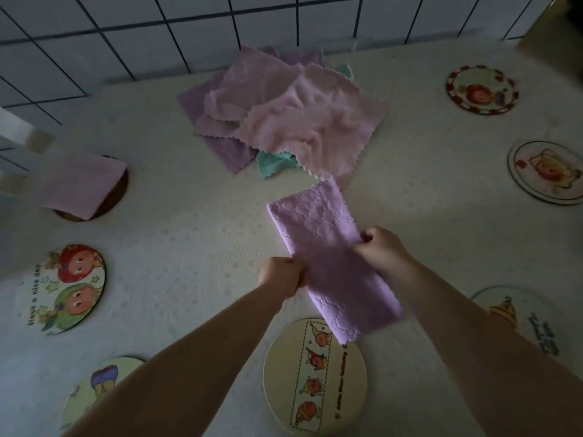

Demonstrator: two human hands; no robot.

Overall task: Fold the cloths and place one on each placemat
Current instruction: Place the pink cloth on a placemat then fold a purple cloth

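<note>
Lilac embossed cloth [328, 257], folded into a long strip, is stretching between both hands above the pale tabletop [189, 222]. Left hand [282, 276] is pinching its left edge in a closed fist; right hand [380, 247] is gripping the opposite edge with curled fingers. Its near end is hanging over a round cream placemat [315, 376]. Behind it, a loose pile of cloths [284, 118] with zigzag edges is lying; at left, a folded pink cloth [82, 184] is resting on a brown round mat [113, 200].

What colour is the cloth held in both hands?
Light purple cloth, with a stitched pattern; the head view shows it.
</note>
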